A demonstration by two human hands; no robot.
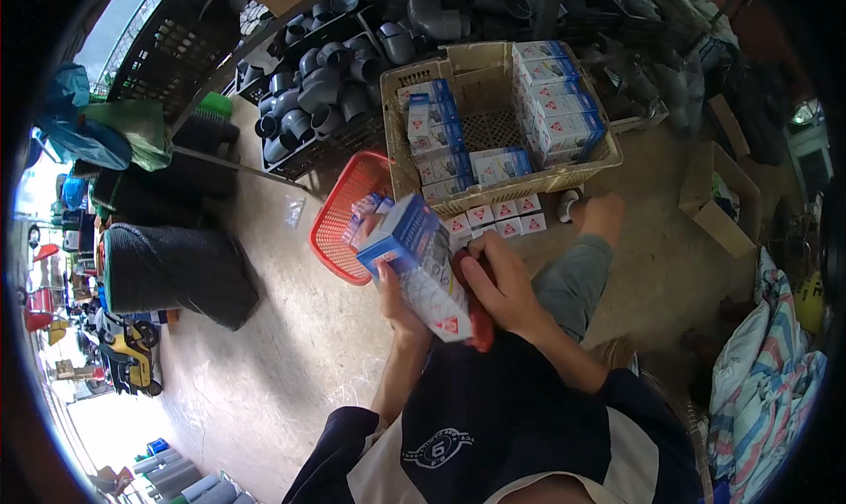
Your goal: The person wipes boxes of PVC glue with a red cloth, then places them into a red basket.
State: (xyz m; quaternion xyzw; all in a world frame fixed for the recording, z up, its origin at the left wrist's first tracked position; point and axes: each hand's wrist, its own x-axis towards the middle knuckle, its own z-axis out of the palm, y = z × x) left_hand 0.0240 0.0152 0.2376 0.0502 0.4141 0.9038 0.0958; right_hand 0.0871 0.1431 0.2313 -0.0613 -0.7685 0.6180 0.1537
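My left hand is wrapped round a blue-and-white cardboard box, held tilted in front of my chest. Against the box's right side, my right hand is closed on a red cloth, part of it hidden by the box and fingers. Beyond the hands stands a tan plastic crate with stacks of similar boxes along its left and right sides. A red plastic basket, with small blue-and-white packs inside, sits to the left. Several small white boxes are lined up on the floor before the crate.
Grey pipe elbows fill black crates at the back. A roll of dark netting lies at left. On the right are an open cardboard box and a striped sheet. My bent leg is beside the small boxes.
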